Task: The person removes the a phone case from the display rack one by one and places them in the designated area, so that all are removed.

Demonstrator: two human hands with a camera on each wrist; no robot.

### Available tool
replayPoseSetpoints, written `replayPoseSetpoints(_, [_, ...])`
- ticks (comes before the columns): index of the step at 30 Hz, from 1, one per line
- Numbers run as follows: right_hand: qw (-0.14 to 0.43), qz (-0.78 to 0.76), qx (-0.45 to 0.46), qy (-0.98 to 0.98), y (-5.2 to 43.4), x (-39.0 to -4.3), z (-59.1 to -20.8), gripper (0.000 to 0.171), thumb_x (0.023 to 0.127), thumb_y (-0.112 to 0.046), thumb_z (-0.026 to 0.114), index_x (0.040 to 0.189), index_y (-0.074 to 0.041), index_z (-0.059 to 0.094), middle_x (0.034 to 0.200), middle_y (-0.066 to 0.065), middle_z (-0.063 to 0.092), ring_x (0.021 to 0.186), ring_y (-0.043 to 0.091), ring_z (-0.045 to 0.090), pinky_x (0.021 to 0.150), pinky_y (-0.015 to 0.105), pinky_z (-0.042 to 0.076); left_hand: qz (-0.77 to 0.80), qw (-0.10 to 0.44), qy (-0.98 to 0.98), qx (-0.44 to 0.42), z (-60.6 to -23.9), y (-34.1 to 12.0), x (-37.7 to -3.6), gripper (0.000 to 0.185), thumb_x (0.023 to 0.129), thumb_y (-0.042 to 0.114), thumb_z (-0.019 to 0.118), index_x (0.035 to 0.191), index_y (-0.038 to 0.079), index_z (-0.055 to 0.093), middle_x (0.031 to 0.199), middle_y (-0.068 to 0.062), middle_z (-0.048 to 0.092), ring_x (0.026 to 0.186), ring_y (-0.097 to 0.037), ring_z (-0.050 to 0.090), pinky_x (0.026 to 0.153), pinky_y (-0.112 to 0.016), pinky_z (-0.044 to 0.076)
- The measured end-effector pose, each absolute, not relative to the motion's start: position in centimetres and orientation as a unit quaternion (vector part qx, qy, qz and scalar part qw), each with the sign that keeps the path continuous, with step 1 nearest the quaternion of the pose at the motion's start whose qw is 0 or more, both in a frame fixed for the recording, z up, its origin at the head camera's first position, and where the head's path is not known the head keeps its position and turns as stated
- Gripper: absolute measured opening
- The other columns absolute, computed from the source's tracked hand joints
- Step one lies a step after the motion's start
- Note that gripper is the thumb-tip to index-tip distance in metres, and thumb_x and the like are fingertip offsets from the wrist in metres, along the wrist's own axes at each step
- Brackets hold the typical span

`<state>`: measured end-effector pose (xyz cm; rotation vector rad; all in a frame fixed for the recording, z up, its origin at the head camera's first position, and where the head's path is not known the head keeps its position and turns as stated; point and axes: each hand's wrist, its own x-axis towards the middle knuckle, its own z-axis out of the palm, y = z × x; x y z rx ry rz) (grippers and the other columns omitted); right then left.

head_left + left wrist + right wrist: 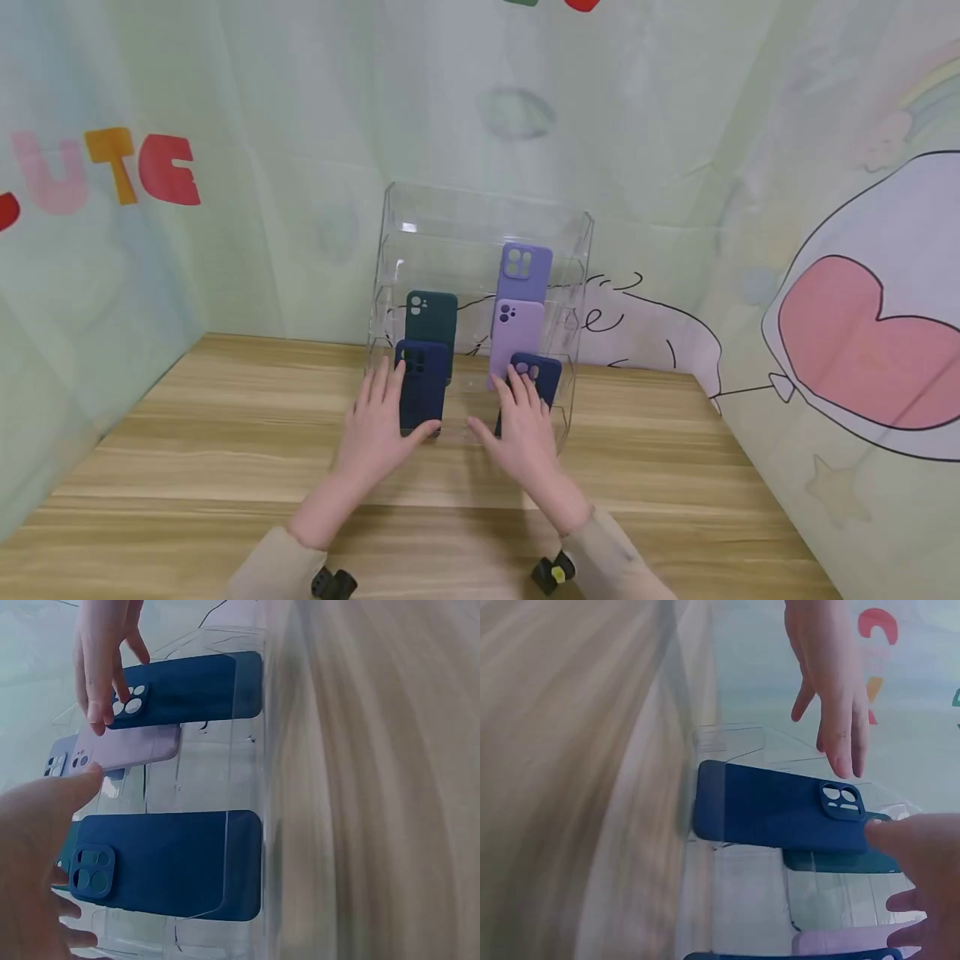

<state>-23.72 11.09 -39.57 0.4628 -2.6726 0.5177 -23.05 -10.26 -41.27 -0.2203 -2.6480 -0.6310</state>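
Note:
A clear acrylic tiered rack (442, 204) stands on the table with several phone cases in it. My left hand (375, 429) is at the left side of the front navy case (423, 392), fingers extended and thumb spread near its lower edge. Behind that case stands a dark green case (433, 312). My right hand (525, 433) reaches over the other navy case (551, 379), its fingers spread and partly covering it. A lilac case (517, 325) and a purple case (536, 283) stand behind. Neither hand visibly grips a case; exact finger contact is unclear.
The wood-grain table (225, 467) extends around the rack. A printed curtain (285, 217) hangs close behind and at both sides, with letters and a heart balloon (840, 333) on it.

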Motion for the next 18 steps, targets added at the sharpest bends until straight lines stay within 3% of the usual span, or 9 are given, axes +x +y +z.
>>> replayPoseSetpoints(9, [0.209, 0.236, 0.168, -0.934, 9.6, -25.0, -38.2, 0.061, 0.089, -0.027, 0.073, 0.139, -0.003, 0.048, 0.150, 0.019, 0.041, 0.134, 0.041, 0.042, 0.109, 0.056, 0.042, -0.298, 0.235, -0.916, -0.126, -40.1, -11.5, -24.0, 0.088, 0.080, 0.023, 0.082, 0.149, -0.004, 0.033, 0.151, -0.030, 0.033, 0.135, -0.050, 0.036, 0.108, -0.064, 0.037])
replayPoseSetpoints(18, [0.179, 0.317, 0.160, -0.918, 8.3, -26.8, -36.8, 0.055, 0.089, -0.020, 0.073, 0.136, -0.002, 0.050, 0.144, 0.019, 0.046, 0.133, 0.038, 0.044, 0.111, 0.054, 0.040, -0.380, 0.278, -0.876, -0.106, -39.5, -13.4, -24.8, 0.072, 0.081, 0.005, 0.077, 0.144, -0.002, 0.042, 0.145, -0.026, 0.043, 0.124, -0.049, 0.048, 0.097, -0.062, 0.047])
